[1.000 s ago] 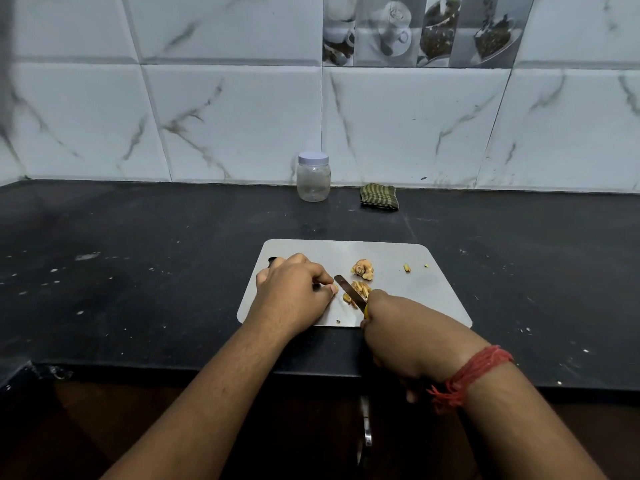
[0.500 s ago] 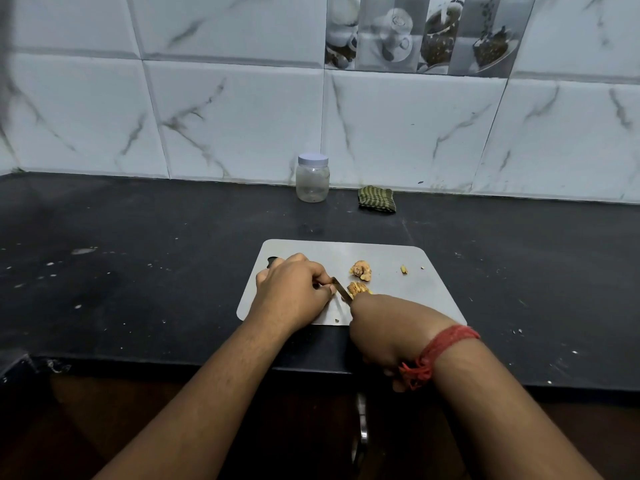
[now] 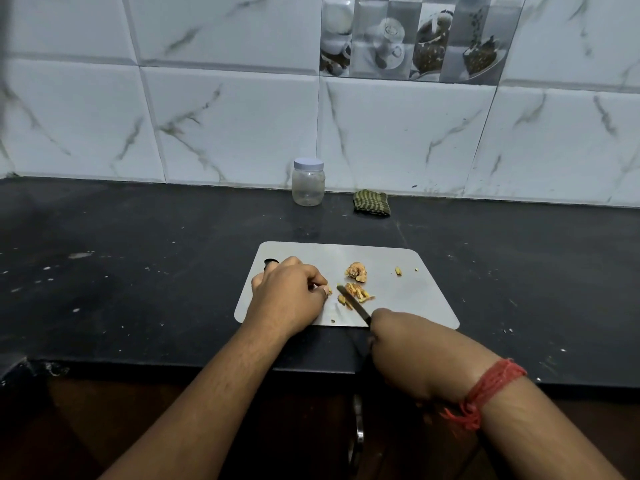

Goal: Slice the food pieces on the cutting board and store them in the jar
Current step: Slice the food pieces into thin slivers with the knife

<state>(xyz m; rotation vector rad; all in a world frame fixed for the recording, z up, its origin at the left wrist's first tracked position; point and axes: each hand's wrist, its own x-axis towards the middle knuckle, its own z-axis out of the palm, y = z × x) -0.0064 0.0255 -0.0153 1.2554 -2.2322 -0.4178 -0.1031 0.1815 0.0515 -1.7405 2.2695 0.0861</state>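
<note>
Risk of a nicked fingertip – left hand point(image 3: 285, 296) pinching a crumb beside the knife point(image 3: 353, 304), right hand point(image 3: 407, 351) clamped on its handle; food pieces point(image 3: 356, 282) mid-board point(image 3: 415, 299), lidded jar point(image 3: 308, 183) at the counter's back edge.

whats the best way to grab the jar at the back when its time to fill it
Grip the jar round its clear body, below the white lid, so the lid stays free to twist off. It stands upright against the wall, so come from the front; the cloth lies apart on its right, leaving both sides open. The left hand looks easier to free, as the right hand holds the knife.
</note>
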